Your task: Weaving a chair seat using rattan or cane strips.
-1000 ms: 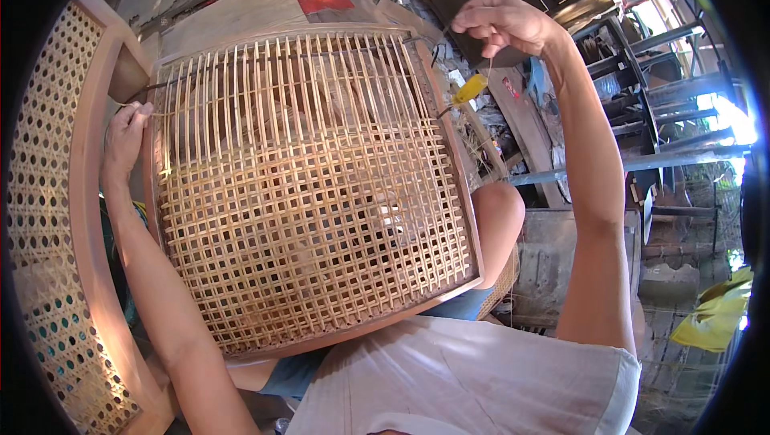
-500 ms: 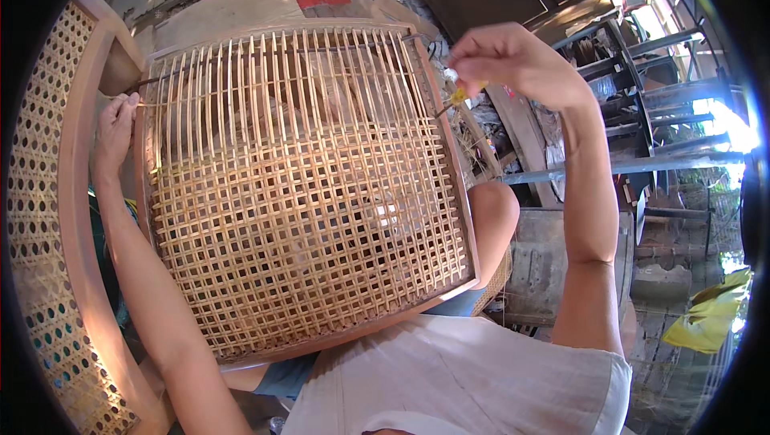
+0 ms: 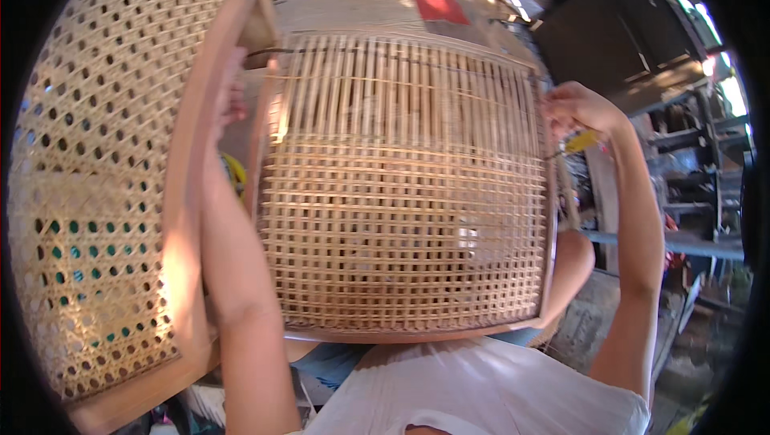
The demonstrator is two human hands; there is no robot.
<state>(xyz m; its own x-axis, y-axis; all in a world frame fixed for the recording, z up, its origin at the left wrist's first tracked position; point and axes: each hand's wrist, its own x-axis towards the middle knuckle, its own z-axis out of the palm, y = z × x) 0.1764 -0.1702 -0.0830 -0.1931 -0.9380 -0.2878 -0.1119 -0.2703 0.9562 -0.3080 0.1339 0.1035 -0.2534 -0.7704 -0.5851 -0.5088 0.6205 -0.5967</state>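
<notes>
A wooden frame (image 3: 449, 336) with a half-woven cane panel (image 3: 401, 234) rests across my lap. Below, the strands form a tight grid; towards the far end they run mostly lengthwise, with a few thin crosswise strands. My left hand (image 3: 233, 98) is beside the frame's far left side, its fingers smeared by motion. At the far right side, my right hand (image 3: 579, 110) has its fingers bent together against the frame's edge; what they pinch is hidden. Just under that hand, a yellow-handled tool (image 3: 583, 141) sticks out from the edge, its thin shaft pointing at the frame.
A second wooden frame with finished cane webbing (image 3: 104, 194) stands close on the left, against my left forearm. A dark rod (image 3: 265, 53) lies across under the far strands. A red patch (image 3: 439, 2) lies beyond; a dark cabinet (image 3: 618, 26) and metal racks (image 3: 682, 138) stand right.
My view has turned, shifting the panel rightward in it. My right hand has come down from above the yellow-handled tool to the frame's edge. My left hand has moved off the frame's edge.
</notes>
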